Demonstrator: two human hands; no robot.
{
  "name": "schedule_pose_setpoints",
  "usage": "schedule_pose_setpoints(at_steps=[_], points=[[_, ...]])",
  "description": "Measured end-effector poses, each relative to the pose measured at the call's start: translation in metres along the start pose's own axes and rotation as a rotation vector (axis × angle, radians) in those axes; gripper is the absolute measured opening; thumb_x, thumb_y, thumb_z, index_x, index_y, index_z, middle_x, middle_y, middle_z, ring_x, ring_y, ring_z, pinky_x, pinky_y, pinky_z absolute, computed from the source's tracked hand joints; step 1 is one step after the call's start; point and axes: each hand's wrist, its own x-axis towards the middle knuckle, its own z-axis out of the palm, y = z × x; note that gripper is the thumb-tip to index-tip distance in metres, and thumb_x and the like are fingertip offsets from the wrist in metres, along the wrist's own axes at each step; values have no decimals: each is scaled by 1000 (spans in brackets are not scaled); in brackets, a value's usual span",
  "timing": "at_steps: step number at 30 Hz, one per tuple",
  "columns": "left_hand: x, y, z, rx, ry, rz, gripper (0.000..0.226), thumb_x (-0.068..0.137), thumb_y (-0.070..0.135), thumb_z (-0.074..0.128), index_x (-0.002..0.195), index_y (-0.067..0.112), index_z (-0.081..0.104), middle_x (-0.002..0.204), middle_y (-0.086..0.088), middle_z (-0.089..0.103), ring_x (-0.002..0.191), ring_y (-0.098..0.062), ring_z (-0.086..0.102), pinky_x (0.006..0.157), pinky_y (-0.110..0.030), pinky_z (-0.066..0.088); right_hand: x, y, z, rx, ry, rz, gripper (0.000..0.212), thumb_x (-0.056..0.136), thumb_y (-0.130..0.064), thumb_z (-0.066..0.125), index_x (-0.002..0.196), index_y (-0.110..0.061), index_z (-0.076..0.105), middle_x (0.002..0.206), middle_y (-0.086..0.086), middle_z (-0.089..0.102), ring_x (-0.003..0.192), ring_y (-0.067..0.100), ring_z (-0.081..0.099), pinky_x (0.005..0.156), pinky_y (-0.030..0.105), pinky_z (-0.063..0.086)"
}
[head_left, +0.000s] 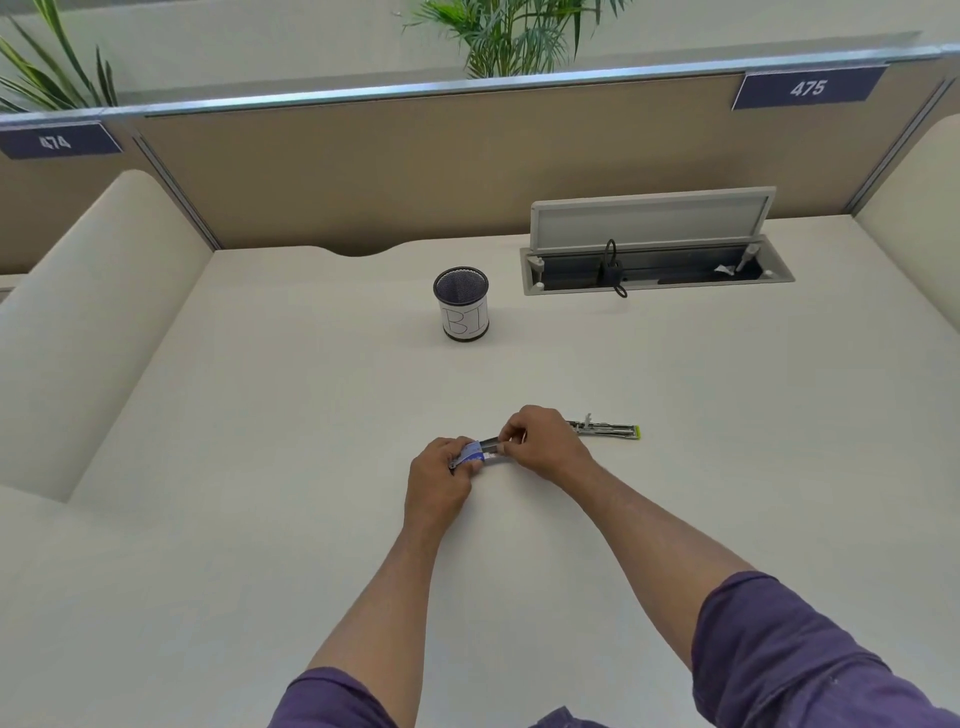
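Blue-white box (470, 453) sits in the grip of the left hand (439, 475). Right hand (540, 441) pinches a grey strip (491, 444) at the box. Metal bar (605, 429) lies just right, on the tabletop (260, 415).

Cup (461, 304) stands far on the surface (260, 415); cable hatch (675, 286) right of it; metal strip (605, 429) nearer, right of the box (474, 453).

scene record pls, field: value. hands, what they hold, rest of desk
left hand: grips small blue-and-white box
right hand: pinches grey strip sticking out of the box
metal tool: lies right of the hands, yellow-green tip, untouched
mesh cup: upright beyond the hands, labelled B1
cable hatch: far right, lid open
desk: white
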Motion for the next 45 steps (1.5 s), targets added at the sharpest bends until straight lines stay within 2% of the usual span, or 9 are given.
schedule_pose_setpoints(at_steps=[5, 12, 20, 26, 30, 35, 40, 42, 45], points=[[1, 1, -1, -9, -6, -16, 23, 87, 10, 72, 101, 27, 77, 96, 14, 68, 89, 8, 61, 74, -4, 43, 3, -6, 1, -109, -36, -107, 9, 87, -15, 72, 93, -16, 79, 99, 2, 66, 90, 19, 63, 80, 34, 53], [2, 1, -2, -8, -11, -26, 22, 87, 10, 71, 105, 23, 77, 97, 12, 68, 89, 8, 61, 74, -5, 44, 2, -5, 0, -139, -51, -192, 9, 90, -15, 70, 96, -16, 77, 101, 1, 64, 84, 18, 61, 76, 33, 51], [1, 2, -2, 10, -8, -28, 23, 88, 9, 71, 109, 17, 77, 102, 6, 70, 89, 4, 62, 73, -5, 43, 4, -4, 2, -130, -89, -198, 18, 95, -19, 62, 102, -14, 77, 102, -1, 63, 87, 17, 62, 78, 32, 52], [0, 2, -3, -8, -18, -21, 22, 88, 11, 72, 106, 22, 77, 100, 9, 70, 91, 6, 61, 74, -6, 45, 5, -4, 0, -50, -125, -156, 9, 85, -23, 73, 91, -17, 74, 94, -2, 65, 80, 15, 62, 77, 33, 55], [1, 2, -3, -1, -19, -22, 23, 88, 11, 71, 107, 22, 77, 101, 12, 69, 93, 8, 61, 75, -4, 43, 8, -7, 0, -110, -157, -166, 8, 93, -23, 69, 95, -16, 71, 96, -4, 61, 85, 16, 60, 80, 36, 54], [1, 0, -3, -11, -19, -37, 24, 88, 12, 72, 108, 22, 77, 101, 11, 69, 91, 8, 61, 75, -5, 44, 9, -5, -7, -92, -153, -198, 9, 95, -22, 67, 96, -13, 69, 97, -1, 63, 83, 14, 57, 75, 29, 48], [2, 0, -3, -10, -14, -29, 24, 88, 11, 72, 109, 20, 77, 100, 8, 70, 89, 8, 61, 73, -4, 42, 5, -2, -13, -54, -154, -227, 8, 92, -20, 71, 95, -12, 71, 92, 0, 72, 82, 16, 65, 73, 27, 53], [2, 0, -2, -9, -15, -29, 24, 88, 10, 72, 109, 19, 77, 100, 6, 70, 88, 7, 61, 73, -4, 42, 5, -1, -12, -26, -146, -235, 3, 90, -15, 71, 93, -14, 71, 89, -1, 73, 80, 16, 67, 71, 24, 53], [2, 0, -2, -1, -13, -27, 25, 87, 9, 73, 110, 18, 77, 101, 5, 71, 89, 7, 61, 74, -4, 42, 4, -2, -11, 2, -129, -229, 9, 86, -11, 71, 91, -18, 70, 86, -5, 72, 76, 12, 65, 67, 16, 48]])
